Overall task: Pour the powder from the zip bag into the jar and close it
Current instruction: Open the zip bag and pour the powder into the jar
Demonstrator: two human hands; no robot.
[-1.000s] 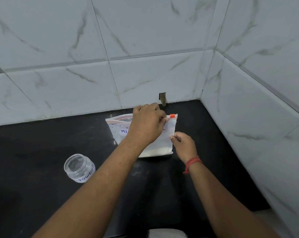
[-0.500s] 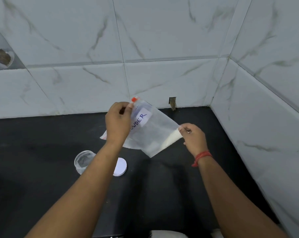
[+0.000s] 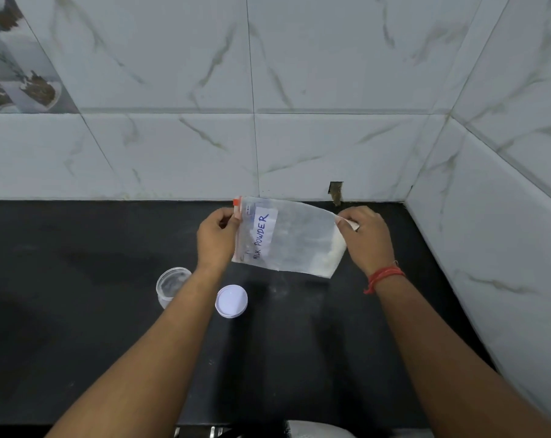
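Note:
I hold a clear zip bag (image 3: pixel 296 240) labelled "MILK POWDER" sideways in the air over the black counter (image 3: pixel 78 311). My left hand (image 3: pixel 215 237) grips its zip end, where an orange slider shows at the top. My right hand (image 3: pixel 367 237) pinches the bag's bottom corner. White powder lies at the bag's right end. Below my left forearm stands a small clear jar (image 3: pixel 171 286), open and partly hidden by the arm. Its white lid (image 3: pixel 231 301) lies flat on the counter just right of the forearm.
Marble-patterned tiled walls close the counter at the back and on the right, meeting in a corner (image 3: pixel 407 200). A small notch (image 3: pixel 335 192) sits in the back wall's base. A white object (image 3: pixel 318 431) shows at the bottom edge.
The bag was lifted off the counter and turned sideways, from tilted to nearly level. Both hands rose with it. The view shifted, bringing the lid into sight beside the jar.

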